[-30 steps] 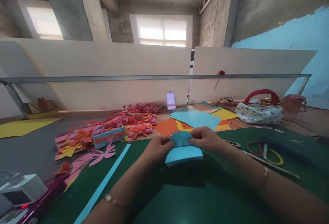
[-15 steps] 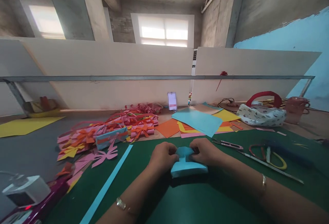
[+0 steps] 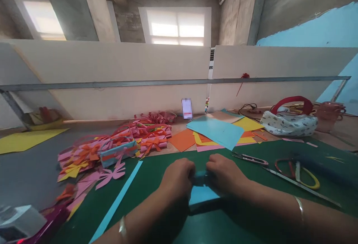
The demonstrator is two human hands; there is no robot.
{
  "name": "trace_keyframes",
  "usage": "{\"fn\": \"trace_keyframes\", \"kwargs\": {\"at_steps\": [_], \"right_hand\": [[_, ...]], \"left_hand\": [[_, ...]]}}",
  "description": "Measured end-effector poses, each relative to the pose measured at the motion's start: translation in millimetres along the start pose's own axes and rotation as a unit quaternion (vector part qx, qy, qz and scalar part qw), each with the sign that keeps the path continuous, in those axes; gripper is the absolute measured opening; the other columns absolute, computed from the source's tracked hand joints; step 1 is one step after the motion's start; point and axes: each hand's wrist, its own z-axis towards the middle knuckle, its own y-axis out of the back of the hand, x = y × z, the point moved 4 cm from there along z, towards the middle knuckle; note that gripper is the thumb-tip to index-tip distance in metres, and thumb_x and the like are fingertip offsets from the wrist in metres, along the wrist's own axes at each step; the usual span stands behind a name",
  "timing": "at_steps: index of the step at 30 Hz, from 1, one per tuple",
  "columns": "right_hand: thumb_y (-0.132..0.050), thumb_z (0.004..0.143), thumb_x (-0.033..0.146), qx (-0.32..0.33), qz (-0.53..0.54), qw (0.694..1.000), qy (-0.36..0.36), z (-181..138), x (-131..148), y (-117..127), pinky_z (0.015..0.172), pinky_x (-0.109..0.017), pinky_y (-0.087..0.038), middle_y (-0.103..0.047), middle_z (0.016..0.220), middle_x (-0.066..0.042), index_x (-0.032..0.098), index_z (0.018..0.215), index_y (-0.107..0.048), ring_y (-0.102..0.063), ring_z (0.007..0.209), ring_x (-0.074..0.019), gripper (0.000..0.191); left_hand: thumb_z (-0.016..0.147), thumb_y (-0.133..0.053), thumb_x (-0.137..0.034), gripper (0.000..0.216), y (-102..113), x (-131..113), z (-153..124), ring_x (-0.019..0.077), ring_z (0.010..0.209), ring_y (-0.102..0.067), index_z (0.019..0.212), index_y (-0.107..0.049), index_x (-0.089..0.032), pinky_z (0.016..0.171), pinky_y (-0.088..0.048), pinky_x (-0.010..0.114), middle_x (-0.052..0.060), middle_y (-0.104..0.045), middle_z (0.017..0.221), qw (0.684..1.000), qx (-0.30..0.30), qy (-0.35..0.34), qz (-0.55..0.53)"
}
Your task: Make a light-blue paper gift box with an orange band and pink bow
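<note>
A folded blue paper piece [image 3: 203,194] is between my two hands, above the green cutting mat [image 3: 156,162]. My left hand [image 3: 179,177] grips its left side with curled fingers. On its right side my right hand [image 3: 225,173] is closed in the same way. The fingertips and the paper's upper part are partly hidden behind the hands and in shadow. A long blue paper strip [image 3: 119,199] lies flat on the mat, left of my left arm. To the right lie a box cutter [image 3: 251,159], a metal ruler [image 3: 302,187] and scissors [image 3: 298,173].
Pink and orange paper bows and folded pieces [image 3: 112,147] are heaped at the left. Coloured sheets [image 3: 215,130] lie at the back, near a phone [image 3: 187,108]. A basket with a red handle [image 3: 289,122] and a pink jug [image 3: 330,117] stand back right. A white charger [image 3: 22,221] sits front left.
Both hands have turned and come slightly lower, with the blue paper tilted so a different face shows. The view has shifted a little. The strip and tools stay in place.
</note>
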Motion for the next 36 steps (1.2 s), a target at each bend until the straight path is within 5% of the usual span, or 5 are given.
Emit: {"fn": "trace_keyframes", "kwargs": {"at_steps": [8,13,19,26,36], "right_hand": [[-0.052,0.070,0.005,-0.060,0.167,0.983,0.034,-9,-6,-14,0.053,-0.020,-0.031,-0.054,0.071,-0.001,0.015,0.067,-0.058,-0.046,0.061,-0.0095,0.012],[-0.049,0.070,0.003,-0.034,0.242,0.969,0.036,-9,-12,-14,0.055,-0.020,-0.036,-0.056,0.074,-0.002,0.016,0.073,-0.060,-0.050,0.065,-0.0105,0.017],[-0.048,0.063,-0.002,0.000,0.238,0.971,0.032,-10,-16,-14,0.056,-0.020,-0.039,-0.057,0.077,-0.002,0.019,0.078,-0.065,-0.053,0.066,-0.0110,0.031],[-0.050,0.072,0.006,-0.013,0.213,0.975,0.053,-11,-15,-16,0.059,-0.021,-0.041,-0.061,0.077,-0.003,0.020,0.076,-0.067,-0.056,0.068,-0.0122,0.023],[-0.048,0.069,0.002,-0.003,0.163,0.986,0.033,-12,-14,-16,0.061,-0.023,-0.039,-0.057,0.078,-0.003,0.017,0.076,-0.063,-0.052,0.069,-0.0130,0.023]], "left_hand": [[0.063,-0.048,-0.003,0.019,-15,17,-4,0.0102,0.063,-0.049,0.066,-0.060,-0.018,0.056,-0.032,0.021,-0.002,-0.054,0.067,0.994,-0.025,-0.011,-0.107],[0.074,-0.048,-0.007,0.021,-19,17,-12,0.0095,0.065,-0.051,0.069,-0.062,-0.022,0.054,-0.032,0.020,-0.002,-0.053,0.070,0.989,-0.068,-0.068,-0.111],[0.076,-0.050,-0.010,0.020,-21,19,-16,0.0096,0.068,-0.053,0.073,-0.062,-0.025,0.052,-0.032,0.018,-0.002,-0.055,0.071,0.986,-0.090,-0.124,-0.063],[0.076,-0.049,-0.009,0.019,-22,16,-16,0.0109,0.066,-0.051,0.072,-0.060,-0.024,0.049,-0.031,0.018,-0.002,-0.052,0.069,0.986,-0.074,-0.152,0.003],[0.076,-0.049,-0.010,0.019,-21,18,-15,0.0115,0.068,-0.052,0.077,-0.061,-0.024,0.054,-0.035,0.019,-0.001,-0.055,0.074,0.991,-0.055,-0.118,-0.020]]}}
